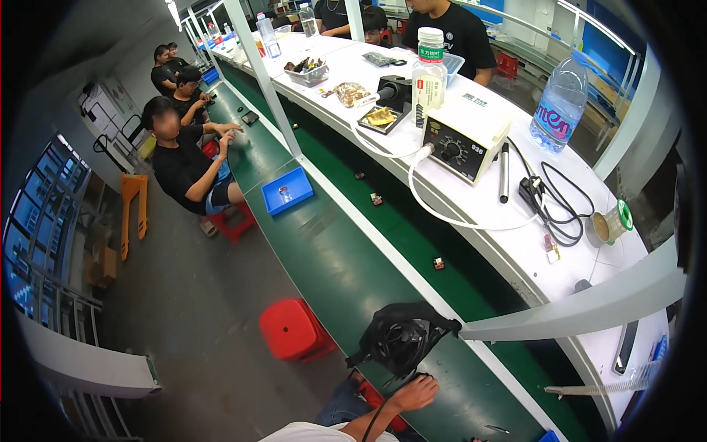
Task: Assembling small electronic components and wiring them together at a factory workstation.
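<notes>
At the lower edge my left hand point(416, 394) rests on the green bench, its forearm coming in from the lower left. The fingers are bent and drawn together by a small dark thing that I cannot make out. Just beyond them lies an open black bag point(403, 340) with bundled black cables inside, its edge close to the knuckles. A thin black cord point(377, 420) crosses my forearm. My right hand does not show. Small thin metal pieces point(496, 429) lie on the bench to the right of the hand.
A blue tray point(288, 191) lies farther along the bench point(331, 250), near a seated person. A red stool point(296, 329) stands beside it. Past a white post, the white table point(471, 214) carries a soldering station point(465, 144), bottles and a solder spool point(613, 221). Small parts sit on the green belt.
</notes>
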`<action>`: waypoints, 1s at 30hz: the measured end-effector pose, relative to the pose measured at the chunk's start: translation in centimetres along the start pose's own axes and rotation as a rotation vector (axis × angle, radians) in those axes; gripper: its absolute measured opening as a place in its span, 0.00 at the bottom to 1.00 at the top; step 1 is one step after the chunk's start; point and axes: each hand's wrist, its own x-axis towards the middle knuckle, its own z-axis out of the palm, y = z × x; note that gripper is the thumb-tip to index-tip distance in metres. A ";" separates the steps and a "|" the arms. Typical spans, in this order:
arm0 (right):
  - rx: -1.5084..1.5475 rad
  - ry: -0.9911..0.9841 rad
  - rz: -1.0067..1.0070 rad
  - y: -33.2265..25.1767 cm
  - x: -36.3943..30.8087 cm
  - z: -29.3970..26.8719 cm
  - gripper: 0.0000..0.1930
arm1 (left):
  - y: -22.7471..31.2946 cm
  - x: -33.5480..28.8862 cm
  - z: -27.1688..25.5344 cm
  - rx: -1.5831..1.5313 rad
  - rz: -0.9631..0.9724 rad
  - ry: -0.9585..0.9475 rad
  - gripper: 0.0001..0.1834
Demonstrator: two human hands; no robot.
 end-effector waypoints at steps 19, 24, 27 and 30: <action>-0.061 -0.098 -0.053 -0.4 0.4 -1.7 0.16 | 0.2 0.4 0.1 -0.043 0.001 0.009 0.18; -0.054 -0.128 -0.075 -0.2 2.3 -2.7 0.18 | 0.4 0.3 0.3 -0.012 -0.009 -0.029 0.17; -0.024 -0.146 -0.046 -0.4 2.8 -3.1 0.20 | 0.4 0.4 0.2 -0.011 0.006 0.019 0.17; -0.027 -0.055 -0.047 -0.1 3.6 -3.0 0.20 | 0.3 0.3 0.2 -0.032 0.008 0.040 0.17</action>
